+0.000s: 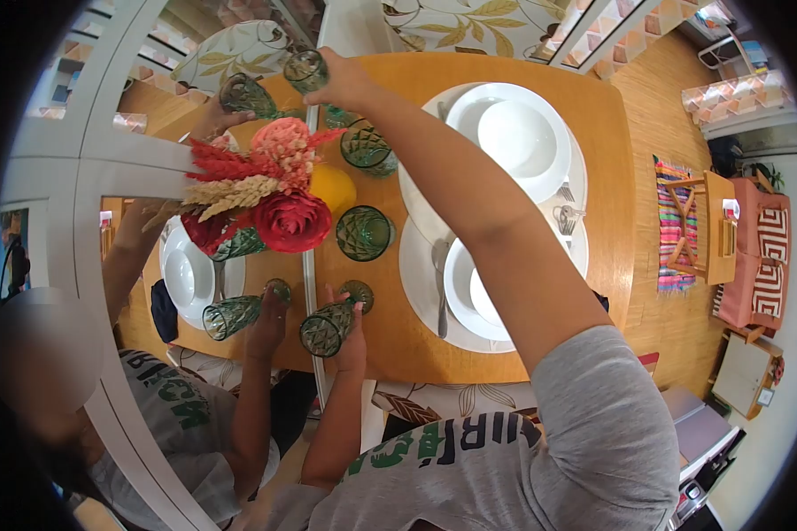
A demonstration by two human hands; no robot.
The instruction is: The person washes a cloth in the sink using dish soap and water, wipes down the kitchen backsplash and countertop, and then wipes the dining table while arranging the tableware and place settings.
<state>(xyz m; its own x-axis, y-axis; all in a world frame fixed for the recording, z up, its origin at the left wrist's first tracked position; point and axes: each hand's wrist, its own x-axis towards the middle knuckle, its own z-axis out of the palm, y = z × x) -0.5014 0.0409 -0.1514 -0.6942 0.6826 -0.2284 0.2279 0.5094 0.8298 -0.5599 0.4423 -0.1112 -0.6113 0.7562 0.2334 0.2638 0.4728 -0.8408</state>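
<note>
My left hand (352, 343) is closed around a green cut-glass goblet (326, 331) near the table's lower left edge; the goblet is tilted, its round foot beside my fingertips. Stretched out across the table, my right hand (344, 81) grips another green goblet (306, 73) at the far left corner. Two more green goblets stand between my hands: one goblet (367, 146) just below my right hand, and one goblet (365, 233) farther down. Beside them is a bunch of red and pink flowers (283, 190) with a yellow vase (333, 188), partly hidden by the blooms.
A mirror (142, 181) along the table's left side reflects my arms, goblets and plates. On the wooden table (607, 133) are stacked white plates and bowls (514, 133), a second stack (460, 292) partly behind my right arm, and cutlery (442, 305). A sofa (753, 257) stands far right.
</note>
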